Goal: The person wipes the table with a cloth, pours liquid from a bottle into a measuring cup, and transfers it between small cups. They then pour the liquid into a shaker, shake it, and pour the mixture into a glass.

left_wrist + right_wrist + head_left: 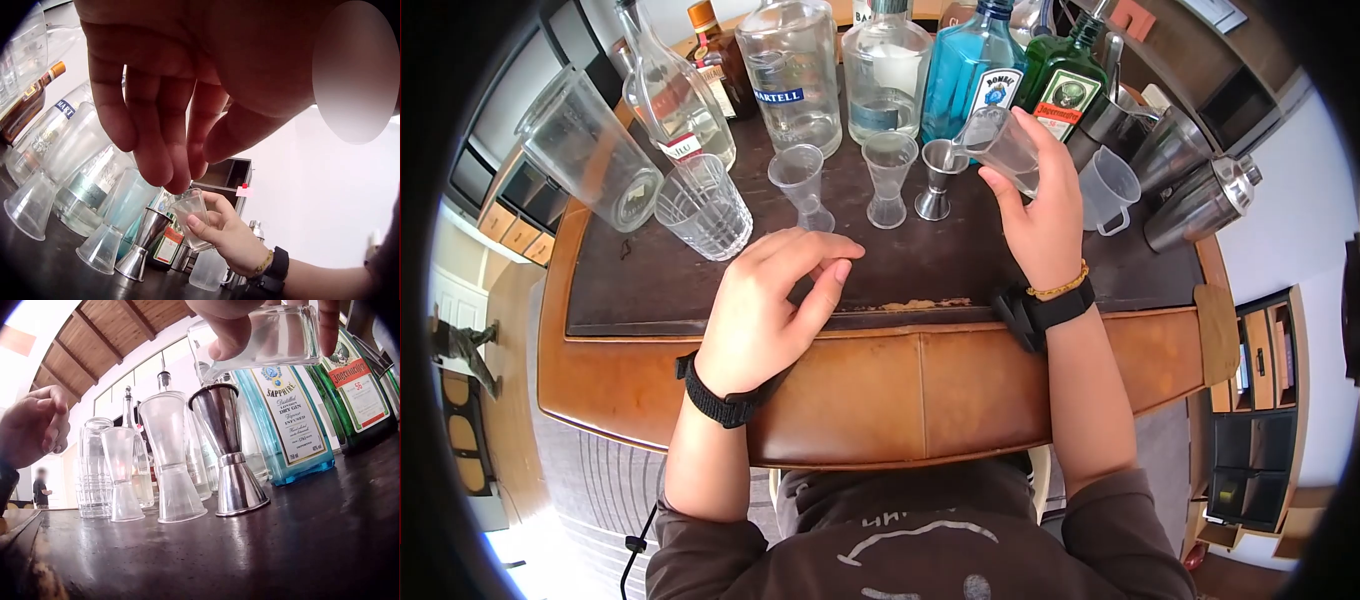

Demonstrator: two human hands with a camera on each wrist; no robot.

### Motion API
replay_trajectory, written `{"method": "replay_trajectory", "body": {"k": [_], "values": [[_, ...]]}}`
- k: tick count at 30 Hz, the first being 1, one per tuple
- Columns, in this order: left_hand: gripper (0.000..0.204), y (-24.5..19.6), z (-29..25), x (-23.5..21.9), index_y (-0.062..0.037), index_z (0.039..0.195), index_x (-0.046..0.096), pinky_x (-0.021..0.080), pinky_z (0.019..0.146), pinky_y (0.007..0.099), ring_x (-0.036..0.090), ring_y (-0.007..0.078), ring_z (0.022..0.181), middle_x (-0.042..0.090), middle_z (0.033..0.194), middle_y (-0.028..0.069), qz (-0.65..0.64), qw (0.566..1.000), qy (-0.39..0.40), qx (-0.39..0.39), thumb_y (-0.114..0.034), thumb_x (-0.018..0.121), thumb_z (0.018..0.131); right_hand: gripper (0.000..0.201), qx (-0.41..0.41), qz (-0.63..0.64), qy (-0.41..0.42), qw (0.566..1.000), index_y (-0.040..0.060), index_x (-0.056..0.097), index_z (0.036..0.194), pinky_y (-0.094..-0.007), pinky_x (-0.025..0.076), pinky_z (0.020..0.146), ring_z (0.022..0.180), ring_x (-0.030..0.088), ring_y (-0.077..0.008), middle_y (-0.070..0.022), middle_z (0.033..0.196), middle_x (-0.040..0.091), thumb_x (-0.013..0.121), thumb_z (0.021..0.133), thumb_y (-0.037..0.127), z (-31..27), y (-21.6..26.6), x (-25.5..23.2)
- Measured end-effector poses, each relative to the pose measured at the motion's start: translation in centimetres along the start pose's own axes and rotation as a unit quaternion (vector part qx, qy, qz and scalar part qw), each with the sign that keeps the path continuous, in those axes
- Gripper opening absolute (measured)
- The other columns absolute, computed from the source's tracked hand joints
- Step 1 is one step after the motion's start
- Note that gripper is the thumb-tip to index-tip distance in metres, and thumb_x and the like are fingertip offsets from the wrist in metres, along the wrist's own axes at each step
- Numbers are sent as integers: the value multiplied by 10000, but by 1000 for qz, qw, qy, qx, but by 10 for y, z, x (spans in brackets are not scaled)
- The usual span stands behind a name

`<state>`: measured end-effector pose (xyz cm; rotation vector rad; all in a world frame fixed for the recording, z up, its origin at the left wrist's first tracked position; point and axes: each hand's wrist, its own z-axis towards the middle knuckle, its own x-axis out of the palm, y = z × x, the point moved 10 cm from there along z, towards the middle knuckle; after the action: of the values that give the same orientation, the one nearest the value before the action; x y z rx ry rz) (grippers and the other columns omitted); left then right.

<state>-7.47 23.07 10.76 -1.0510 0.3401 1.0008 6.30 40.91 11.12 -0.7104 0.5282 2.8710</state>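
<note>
My right hand (1048, 205) grips a small clear glass (1003, 150), tipped almost onto its side. In the right wrist view, clear liquid lies in this glass (284, 339), and its lip is right at the rim of a steel double jigger (231, 440) standing upright on the dark tabletop. My left hand (775, 300) hovers over the near part of the table, fingers loosely bent and holding nothing. Just beyond it stand two clear plastic jiggers, one (798, 180) by its knuckles and another (888, 180) beside the steel one. A cut-glass tumbler (705, 210) is to the left.
Behind the jiggers runs a row of bottles, including a Martell bottle (785, 80), a blue gin bottle (970, 75) and a green Jägermeister bottle (1065, 85). A plastic measuring cup (1108, 190) and a steel shaker (1200, 205) stand right. A tall clear container (590, 145) is far left.
</note>
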Motion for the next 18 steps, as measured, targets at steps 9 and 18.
{"method": "replay_trajectory", "body": {"k": [9, 18], "values": [[113, 2, -1, 2, -17, 954, 667, 498, 696, 355, 629, 287, 759, 666, 846, 115, -18, 1000, -5, -11, -11, 620, 851, 533, -16, -15, -1, 1000, 110, 559, 1288, -408, 477, 845, 975, 583, -319, -124, 1065, 620, 744, 796, 196, 0, 1, 1], [107, 1, -1, 3, -18, 952, 669, 500, 707, 356, 637, 290, 775, 672, 857, 114, -15, 1000, -1, -8, -20, 620, 857, 535, 9, -24, 26, 999, 96, 565, 1296, -390, 464, 909, 1032, 583, -318, -131, 1121, 617, 749, 794, 122, 0, -1, 3]]}}
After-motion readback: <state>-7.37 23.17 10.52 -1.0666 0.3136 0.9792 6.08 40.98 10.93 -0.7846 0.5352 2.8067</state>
